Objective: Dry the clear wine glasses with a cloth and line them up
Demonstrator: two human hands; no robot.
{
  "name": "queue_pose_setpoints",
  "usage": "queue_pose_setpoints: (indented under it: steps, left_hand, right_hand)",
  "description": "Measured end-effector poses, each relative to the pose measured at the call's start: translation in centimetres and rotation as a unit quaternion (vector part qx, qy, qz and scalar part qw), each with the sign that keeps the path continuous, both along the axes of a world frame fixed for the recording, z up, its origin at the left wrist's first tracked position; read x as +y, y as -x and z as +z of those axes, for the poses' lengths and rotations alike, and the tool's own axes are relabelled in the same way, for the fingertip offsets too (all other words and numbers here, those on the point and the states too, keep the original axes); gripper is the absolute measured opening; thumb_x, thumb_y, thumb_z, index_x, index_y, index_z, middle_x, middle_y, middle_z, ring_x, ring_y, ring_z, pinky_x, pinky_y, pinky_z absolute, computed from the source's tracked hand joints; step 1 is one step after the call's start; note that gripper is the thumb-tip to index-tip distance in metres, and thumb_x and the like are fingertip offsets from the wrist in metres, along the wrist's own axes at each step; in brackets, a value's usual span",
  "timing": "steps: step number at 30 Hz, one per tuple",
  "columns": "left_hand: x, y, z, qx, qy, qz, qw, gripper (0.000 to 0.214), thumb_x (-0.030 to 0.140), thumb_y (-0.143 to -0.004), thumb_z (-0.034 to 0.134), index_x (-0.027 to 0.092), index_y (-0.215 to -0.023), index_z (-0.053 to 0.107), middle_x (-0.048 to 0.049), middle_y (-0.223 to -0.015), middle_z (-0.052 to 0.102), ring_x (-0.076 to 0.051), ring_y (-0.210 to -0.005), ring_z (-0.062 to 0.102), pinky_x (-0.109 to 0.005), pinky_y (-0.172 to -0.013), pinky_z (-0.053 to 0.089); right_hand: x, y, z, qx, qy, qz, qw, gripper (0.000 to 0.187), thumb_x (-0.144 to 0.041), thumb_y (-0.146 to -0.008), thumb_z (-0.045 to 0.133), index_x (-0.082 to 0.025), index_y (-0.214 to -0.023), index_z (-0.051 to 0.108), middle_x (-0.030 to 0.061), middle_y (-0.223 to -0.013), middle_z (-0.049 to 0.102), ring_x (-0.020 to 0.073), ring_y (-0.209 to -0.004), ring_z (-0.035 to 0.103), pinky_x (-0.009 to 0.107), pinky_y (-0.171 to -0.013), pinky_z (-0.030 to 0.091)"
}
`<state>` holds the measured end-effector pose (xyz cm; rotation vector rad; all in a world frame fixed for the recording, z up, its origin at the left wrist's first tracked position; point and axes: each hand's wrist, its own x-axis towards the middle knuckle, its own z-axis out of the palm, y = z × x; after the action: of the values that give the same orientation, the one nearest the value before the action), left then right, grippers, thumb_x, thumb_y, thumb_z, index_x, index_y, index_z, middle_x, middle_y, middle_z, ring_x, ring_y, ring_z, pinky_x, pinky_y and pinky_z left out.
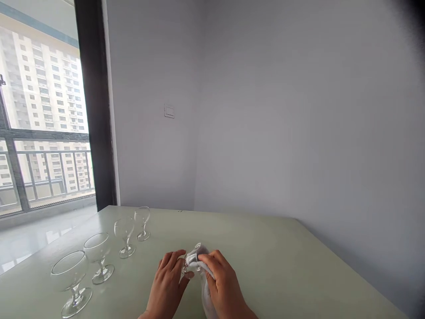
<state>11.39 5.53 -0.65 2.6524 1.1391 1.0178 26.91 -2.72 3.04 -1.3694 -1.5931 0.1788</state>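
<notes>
Low over the table, my left hand (168,281) has its fingers closed around the stem and foot end of a clear stemmed glass (189,274). The glass is tipped on its side, its bowl pointing to the right. My right hand (224,283) grips a whitish-grey cloth (207,297) and presses it on the bowl. Part of the cloth shows in or around the bowl, and the rest hangs down below the hand. Fingers and cloth hide much of the glass.
Several stemmed glasses stand upright in a slanting row on the left of the pale green table (285,266), among them the nearest glass (77,297) and the farthest glass (142,217). Grey walls (265,133) border the table behind. A dark-framed window (46,133) is at left.
</notes>
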Motion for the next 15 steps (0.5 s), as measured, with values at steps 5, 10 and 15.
queue_pose_setpoints:
  steps: [5,10,15]
  left_hand:
    - [0.5,-0.3,-1.0,-0.009,0.151,0.012,0.988,0.014,0.025,-0.086,0.040,0.021,-0.086,0.053,-0.0016,-0.082,0.064,-0.017,-0.075,0.060,-0.029,-0.068,0.045]
    - [0.5,-0.3,-0.7,-0.017,0.173,0.035,0.984,0.015,0.024,-0.086,0.036,0.022,-0.079,0.048,0.0000,-0.076,0.062,-0.016,-0.069,0.057,-0.026,-0.064,0.040]
    - [0.5,-0.1,-0.3,-0.032,0.169,0.025,0.985,0.016,0.028,-0.088,0.034,0.023,-0.083,0.049,-0.0016,-0.080,0.062,-0.016,-0.071,0.057,-0.027,-0.065,0.039]
  right_hand:
    - [0.3,-2.2,1.8,0.287,0.078,-0.065,0.953,0.032,-0.041,-0.085,0.046,-0.017,-0.094,0.064,0.0045,-0.074,0.063,0.0178,-0.068,0.056,0.026,-0.061,0.045]
    - [0.1,-2.3,1.9,0.296,0.028,-0.097,0.950,0.040,-0.049,-0.085,0.044,-0.019,-0.106,0.060,0.0036,-0.077,0.061,0.0182,-0.070,0.055,0.027,-0.063,0.044]
    - [0.2,0.5,-0.6,0.081,-0.003,-0.033,0.996,0.029,-0.035,-0.085,0.045,-0.026,-0.103,0.066,0.0073,-0.090,0.060,0.0203,-0.084,0.057,0.031,-0.077,0.044]
